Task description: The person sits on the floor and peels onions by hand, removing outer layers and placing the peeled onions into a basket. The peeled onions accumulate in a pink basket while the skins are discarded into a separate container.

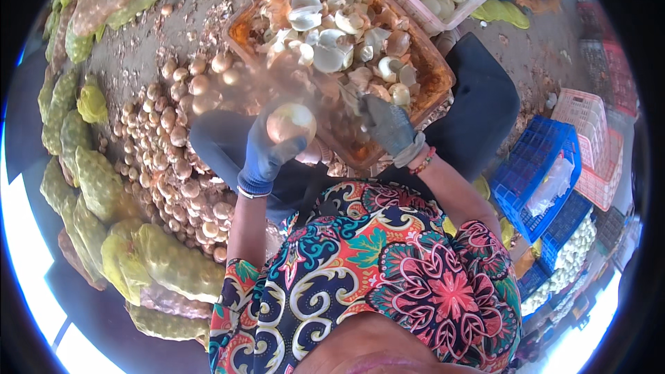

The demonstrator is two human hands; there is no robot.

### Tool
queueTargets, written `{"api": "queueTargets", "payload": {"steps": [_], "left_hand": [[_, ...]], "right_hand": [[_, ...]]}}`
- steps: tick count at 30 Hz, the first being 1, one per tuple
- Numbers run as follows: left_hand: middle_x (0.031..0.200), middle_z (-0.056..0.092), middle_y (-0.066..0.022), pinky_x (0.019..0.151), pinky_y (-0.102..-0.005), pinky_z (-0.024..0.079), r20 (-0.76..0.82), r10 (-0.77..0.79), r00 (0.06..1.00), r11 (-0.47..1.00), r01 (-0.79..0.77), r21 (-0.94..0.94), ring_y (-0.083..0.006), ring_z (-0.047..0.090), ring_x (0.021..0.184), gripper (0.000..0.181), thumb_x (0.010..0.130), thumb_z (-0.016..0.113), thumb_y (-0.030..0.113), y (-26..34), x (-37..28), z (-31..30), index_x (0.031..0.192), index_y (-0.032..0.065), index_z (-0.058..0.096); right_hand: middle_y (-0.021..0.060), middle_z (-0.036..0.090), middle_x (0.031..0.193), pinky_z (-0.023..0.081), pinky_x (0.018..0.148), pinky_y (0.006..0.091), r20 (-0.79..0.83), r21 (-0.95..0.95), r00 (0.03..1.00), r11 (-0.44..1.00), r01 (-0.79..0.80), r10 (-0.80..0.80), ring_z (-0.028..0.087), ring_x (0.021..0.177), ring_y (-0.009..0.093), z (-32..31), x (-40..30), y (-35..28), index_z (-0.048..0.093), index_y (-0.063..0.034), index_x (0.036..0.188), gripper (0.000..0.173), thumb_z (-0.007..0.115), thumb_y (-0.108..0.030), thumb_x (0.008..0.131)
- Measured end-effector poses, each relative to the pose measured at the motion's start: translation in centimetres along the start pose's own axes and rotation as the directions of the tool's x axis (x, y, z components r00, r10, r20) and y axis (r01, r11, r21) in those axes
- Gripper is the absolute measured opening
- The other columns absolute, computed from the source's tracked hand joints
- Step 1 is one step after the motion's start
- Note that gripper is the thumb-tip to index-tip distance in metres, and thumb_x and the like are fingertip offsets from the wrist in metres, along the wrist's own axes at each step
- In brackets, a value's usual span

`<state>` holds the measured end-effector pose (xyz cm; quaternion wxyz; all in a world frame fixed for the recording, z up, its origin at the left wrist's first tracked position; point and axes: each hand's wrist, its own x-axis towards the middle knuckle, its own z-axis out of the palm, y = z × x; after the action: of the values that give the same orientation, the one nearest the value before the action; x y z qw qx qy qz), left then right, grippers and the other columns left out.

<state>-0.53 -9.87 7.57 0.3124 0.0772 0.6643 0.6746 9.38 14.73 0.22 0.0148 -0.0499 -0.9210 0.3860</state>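
Gloved in blue and grey, my left hand (267, 150) holds an onion (292, 123) that is pale and partly brown. My right hand (387, 124), in a grey work glove, is over the right part of an orange plastic crate (439, 70). Its fingers are bent and blurred, and whether they grip something, such as a small tool, cannot be made out. Onion skins (330, 49) and pale outer layers fill much of the crate, which stands in front of me between my legs.
A heap of unpeeled onions (176, 166) lies at the left, bordered by full mesh sacks (98, 182). A pink crate (454, 21) of peeled onions stands beyond the orange crate. Blue crates (535, 176) and pink crates (592, 140) stand at the right. Skin scraps litter the floor.
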Motion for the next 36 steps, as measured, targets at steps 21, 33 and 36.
{"api": "queueTargets", "payload": {"steps": [21,33,36], "left_hand": [[0.131,0.058,-0.0149,0.103,-0.0385,0.047,0.071,0.156,0.985,0.986,-0.159,0.041,-0.0242,0.058,0.119,0.088,0.067,0.083,0.022,0.5,1.2,1.5,0.142,-0.0007,0.042],[0.117,0.065,-0.0132,0.092,-0.0354,0.053,-0.015,0.203,0.979,0.924,-0.186,0.335,-0.0208,0.064,0.104,0.068,0.070,0.079,0.009,0.0,0.9,2.7,0.130,-0.0013,0.049],[0.111,0.067,-0.0139,0.089,-0.0358,0.053,-0.076,0.182,0.980,0.952,-0.157,0.263,-0.0210,0.065,0.102,0.070,0.070,0.083,0.024,-0.2,0.9,2.4,0.128,-0.0017,0.052]], "right_hand": [[0.0178,0.068,0.093,0.054,0.072,0.0435,-0.097,0.249,0.969,0.937,0.244,-0.227,0.067,0.085,0.036,-0.9,-0.6,-5.7,0.064,-0.0028,0.106,0.021,0.066,-0.016,0.089],[0.0134,0.065,0.086,0.052,0.064,0.0442,-0.002,0.033,0.992,0.992,0.125,-0.125,0.067,0.078,0.034,-0.3,0.0,-6.8,0.057,-0.0048,0.103,0.043,0.070,-0.041,0.085],[0.0140,0.064,0.083,0.052,0.062,0.0442,-0.051,-0.218,0.984,0.964,0.154,-0.169,0.067,0.076,0.035,-0.5,0.2,-7.4,0.056,-0.0047,0.101,0.035,0.069,-0.033,0.085]]}}
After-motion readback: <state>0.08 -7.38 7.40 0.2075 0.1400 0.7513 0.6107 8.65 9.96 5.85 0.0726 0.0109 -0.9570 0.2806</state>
